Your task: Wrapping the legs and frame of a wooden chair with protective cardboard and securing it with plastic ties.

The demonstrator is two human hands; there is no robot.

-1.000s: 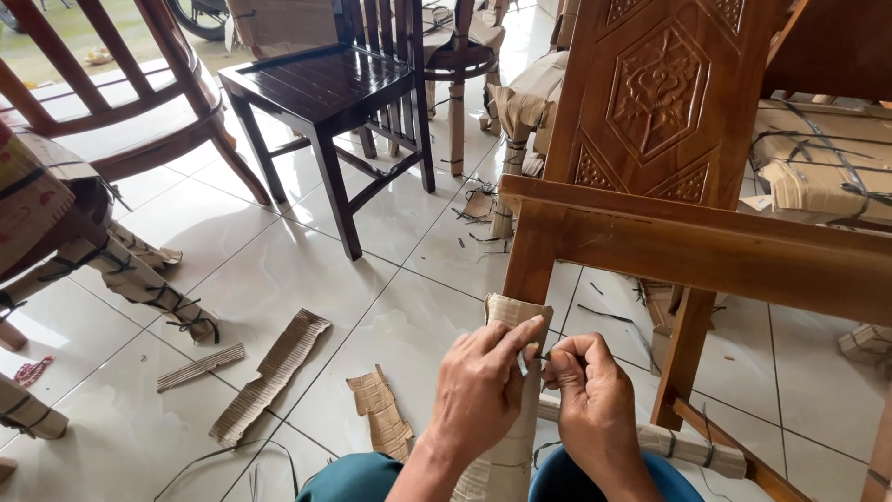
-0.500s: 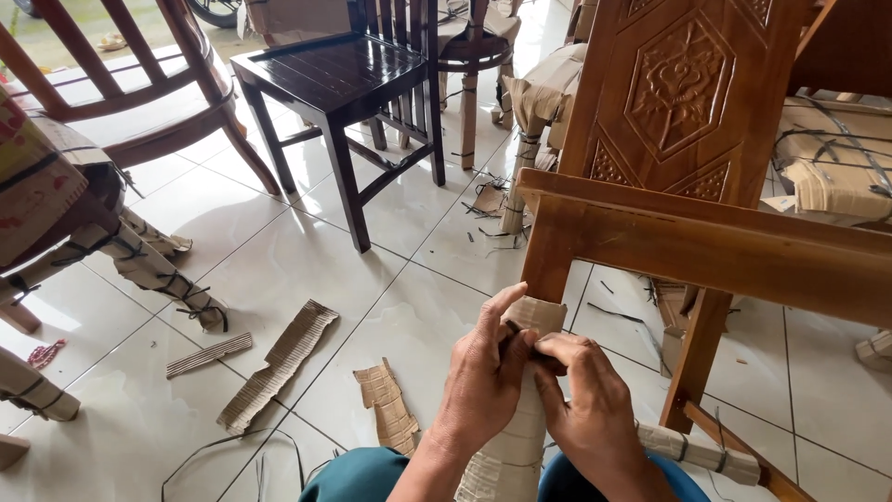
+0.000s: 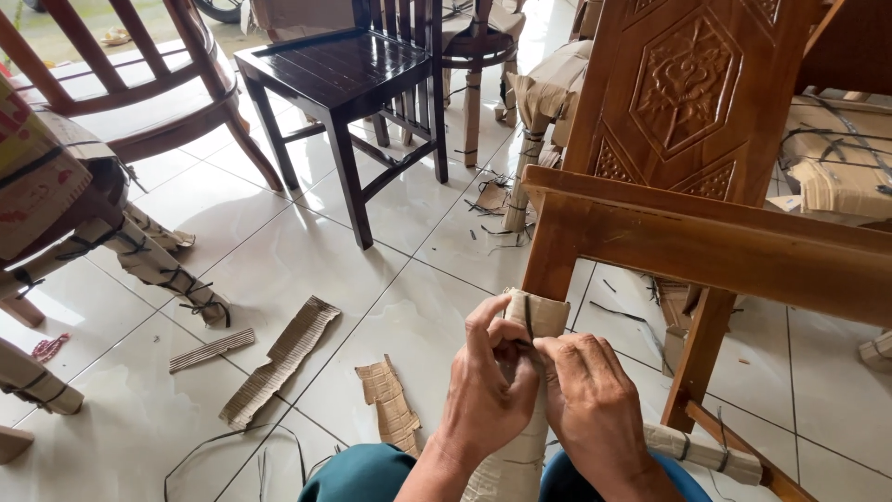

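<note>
In the lower middle of the frame, a cardboard-wrapped chair leg (image 3: 520, 437) is gripped between both hands. It is clasped by the left hand (image 3: 488, 395) from the left, while a thin dark strap (image 3: 528, 321) near its top is pinched by the right hand (image 3: 590, 404).

Your left hand (image 3: 492, 395) and right hand (image 3: 590, 409) side by side on cardboard-wrapped chair leg (image 3: 520, 446), just below seat rail (image 3: 706, 246). Carved chair back (image 3: 683, 93) above rail. Cardboard strips (image 3: 279, 367) on floor (image 3: 279, 260) to your left. Slatted chair (image 3: 348, 84) behind strips. Wrapped legs (image 3: 149, 265) at far left.
</note>
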